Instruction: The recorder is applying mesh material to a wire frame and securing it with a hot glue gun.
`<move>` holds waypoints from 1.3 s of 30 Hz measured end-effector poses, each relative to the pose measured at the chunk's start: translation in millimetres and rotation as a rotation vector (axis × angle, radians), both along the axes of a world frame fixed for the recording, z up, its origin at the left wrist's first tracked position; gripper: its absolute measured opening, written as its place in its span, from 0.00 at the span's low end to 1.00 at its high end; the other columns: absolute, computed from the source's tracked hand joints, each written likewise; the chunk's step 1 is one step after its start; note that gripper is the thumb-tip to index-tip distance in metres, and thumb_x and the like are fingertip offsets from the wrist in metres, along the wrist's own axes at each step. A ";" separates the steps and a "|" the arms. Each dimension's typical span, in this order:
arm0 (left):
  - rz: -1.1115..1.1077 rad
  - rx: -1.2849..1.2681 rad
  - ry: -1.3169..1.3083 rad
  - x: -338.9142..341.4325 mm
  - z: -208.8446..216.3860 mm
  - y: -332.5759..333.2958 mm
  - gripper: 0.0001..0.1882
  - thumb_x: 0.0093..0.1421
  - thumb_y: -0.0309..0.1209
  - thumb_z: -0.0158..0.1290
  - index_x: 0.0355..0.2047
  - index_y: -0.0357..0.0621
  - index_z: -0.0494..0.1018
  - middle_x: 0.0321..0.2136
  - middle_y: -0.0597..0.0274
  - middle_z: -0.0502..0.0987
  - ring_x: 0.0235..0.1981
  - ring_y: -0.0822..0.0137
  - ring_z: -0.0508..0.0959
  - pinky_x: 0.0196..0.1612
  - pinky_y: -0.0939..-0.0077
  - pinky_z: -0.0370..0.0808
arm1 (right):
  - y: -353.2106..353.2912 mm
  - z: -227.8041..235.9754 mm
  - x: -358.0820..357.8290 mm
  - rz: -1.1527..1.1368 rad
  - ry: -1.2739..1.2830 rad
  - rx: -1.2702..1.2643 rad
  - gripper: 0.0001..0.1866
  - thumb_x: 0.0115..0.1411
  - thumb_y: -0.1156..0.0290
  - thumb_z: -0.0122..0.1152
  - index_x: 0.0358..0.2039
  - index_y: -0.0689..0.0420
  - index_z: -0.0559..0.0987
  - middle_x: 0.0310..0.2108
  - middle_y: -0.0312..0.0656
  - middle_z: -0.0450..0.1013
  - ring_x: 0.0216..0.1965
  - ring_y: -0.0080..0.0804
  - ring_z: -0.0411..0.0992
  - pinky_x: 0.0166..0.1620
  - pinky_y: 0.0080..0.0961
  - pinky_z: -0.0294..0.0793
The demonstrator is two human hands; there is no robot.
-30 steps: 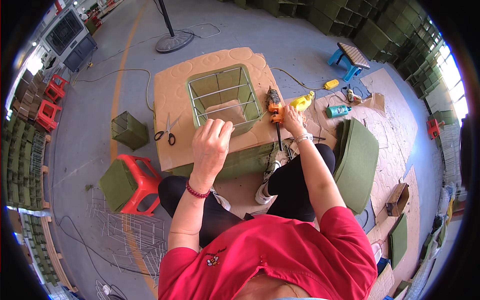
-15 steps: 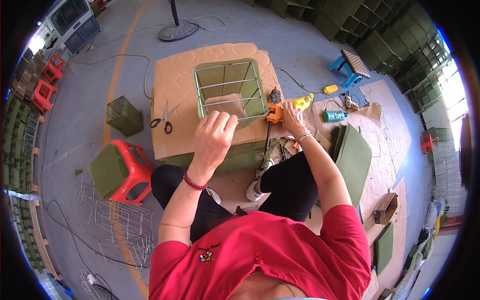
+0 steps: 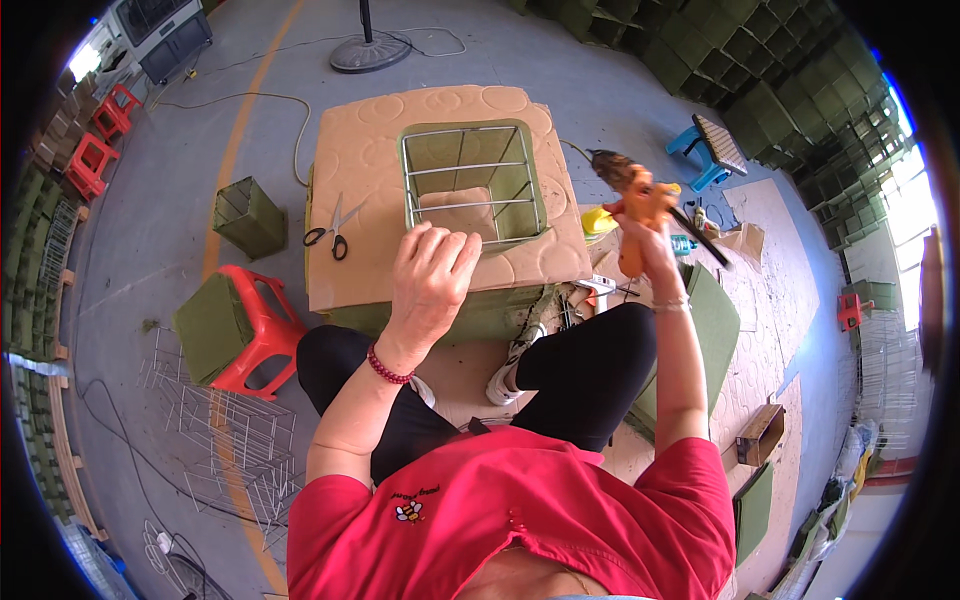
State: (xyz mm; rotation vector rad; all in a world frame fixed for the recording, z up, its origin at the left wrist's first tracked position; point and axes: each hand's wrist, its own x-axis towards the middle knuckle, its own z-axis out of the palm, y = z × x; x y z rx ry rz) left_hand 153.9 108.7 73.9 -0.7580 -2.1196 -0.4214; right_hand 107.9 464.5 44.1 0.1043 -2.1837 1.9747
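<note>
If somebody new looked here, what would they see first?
Probably the orange tool, held in the right hand to the right of the brown cardboard. Next might come the wire-framed green box amid that cardboard, with the left hand at its near edge. The bright red stool on the left also stands out.

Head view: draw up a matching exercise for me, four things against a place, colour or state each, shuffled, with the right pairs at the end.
1. Orange tool
2. Scissors
3. Pale-topped stool
4. Round stand base

A. Blue legs
B. Grey, on the floor beyond the cardboard work surface
C. Lying with blades apart on the cardboard work surface
D. Held in the right hand

Pairs: 1-D, 2-C, 3-A, 4-B
</note>
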 end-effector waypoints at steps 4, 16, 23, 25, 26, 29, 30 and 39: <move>0.037 -0.029 -0.084 2.1 0.0 1.1 0.12 0.46 0.25 0.63 0.33 0.43 0.76 0.27 0.68 0.73 0.31 0.68 0.74 0.35 0.72 0.70 | -23.4 30.1 30.6 0.111 0.058 -0.487 0.12 0.53 0.82 0.56 0.40 0.63 0.72 0.39 0.46 0.73 0.51 0.47 0.72 0.63 0.43 0.62; -0.107 0.102 -0.137 -5.6 27.7 -12.6 0.14 0.48 0.37 0.64 0.30 0.42 0.77 0.27 0.64 0.76 0.34 0.62 0.76 0.49 0.60 0.70 | -111.1 -5.7 58.3 0.231 0.094 -0.762 0.19 0.45 0.68 0.62 0.40 0.55 0.70 0.63 0.51 0.58 0.69 0.50 0.49 0.62 0.61 0.58; -0.112 -0.122 -0.279 -18.4 36.1 -35.9 0.11 0.50 0.35 0.62 0.31 0.43 0.79 0.26 0.64 0.76 0.32 0.63 0.77 0.61 0.53 0.64 | -152.7 -42.1 45.2 0.184 0.101 -0.988 0.19 0.48 0.76 0.59 0.42 0.56 0.68 0.60 0.50 0.62 0.67 0.42 0.54 0.63 0.59 0.57; -0.110 -0.181 -0.299 -20.6 34.1 -34.2 0.06 0.52 0.30 0.61 0.29 0.43 0.77 0.24 0.64 0.74 0.31 0.65 0.77 0.62 0.50 0.64 | -155.6 -45.8 43.0 0.188 0.099 -1.019 0.19 0.48 0.76 0.59 0.42 0.55 0.68 0.59 0.50 0.63 0.66 0.41 0.55 0.63 0.59 0.58; -0.103 -0.191 -0.295 -21.4 32.8 -31.9 0.06 0.52 0.30 0.61 0.29 0.43 0.77 0.24 0.64 0.74 0.31 0.65 0.77 0.62 0.50 0.64 | -158.7 -47.0 40.9 0.186 0.095 -1.043 0.19 0.48 0.76 0.59 0.42 0.55 0.68 0.58 0.49 0.64 0.66 0.40 0.56 0.63 0.59 0.59; -0.097 -0.233 -0.212 -19.1 32.0 -22.4 0.05 0.52 0.27 0.60 0.25 0.42 0.74 0.22 0.63 0.71 0.28 0.65 0.76 0.62 0.50 0.64 | -163.0 -45.4 41.3 0.103 0.044 -1.088 0.18 0.49 0.76 0.57 0.42 0.56 0.68 0.55 0.49 0.67 0.62 0.40 0.61 0.62 0.57 0.61; -0.068 -0.308 -0.179 -19.4 34.4 -20.0 0.05 0.52 0.26 0.59 0.24 0.42 0.73 0.21 0.63 0.70 0.27 0.65 0.76 0.62 0.50 0.64 | -165.8 -43.4 37.3 0.106 0.050 -1.111 0.17 0.49 0.76 0.57 0.42 0.56 0.68 0.54 0.49 0.67 0.61 0.41 0.62 0.63 0.56 0.61; -0.064 -0.191 -0.240 -6.8 18.7 15.5 0.04 0.55 0.24 0.56 0.28 0.42 0.71 0.23 0.60 0.69 0.28 0.61 0.76 0.58 0.54 0.67 | -161.7 -44.1 14.8 0.115 0.082 -1.102 0.16 0.49 0.76 0.57 0.40 0.56 0.68 0.52 0.50 0.69 0.59 0.42 0.63 0.63 0.52 0.60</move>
